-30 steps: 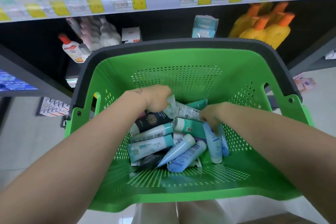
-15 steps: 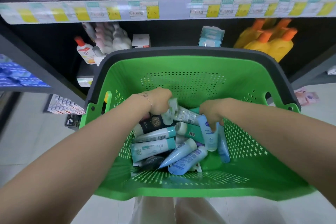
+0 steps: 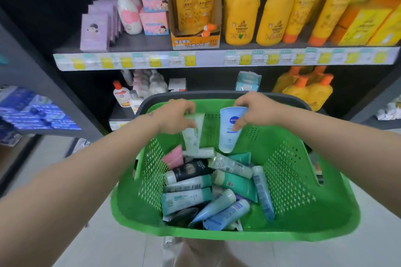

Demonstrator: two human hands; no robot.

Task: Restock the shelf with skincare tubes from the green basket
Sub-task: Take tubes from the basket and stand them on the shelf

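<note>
The green basket [image 3: 303, 182] with a dark rim sits below me, holding several skincare tubes [image 3: 217, 188] in blue, teal, black and pink. My left hand [image 3: 175, 116] is shut on a pale green tube [image 3: 193, 134], lifted above the pile, cap down. My right hand [image 3: 256, 110] is shut on a light blue Nivea tube [image 3: 230, 130], also raised over the basket near its far rim. The shelf [image 3: 217, 58] stands just beyond the basket.
The upper shelf carries yellow bottles [image 3: 271, 11], an orange display box [image 3: 195, 6], pink boxes [image 3: 154, 8] and lilac boxes [image 3: 95, 30]. The lower shelf has a white bottle [image 3: 120, 95], a small blue pack [image 3: 247, 82] and more yellow bottles [image 3: 308, 89]. A blue-stocked rack [image 3: 32, 110] is at left.
Both hands have risen out of the tube pile, each lifting a tube toward the basket's far rim. The view has tilted up, showing the upper shelf.
</note>
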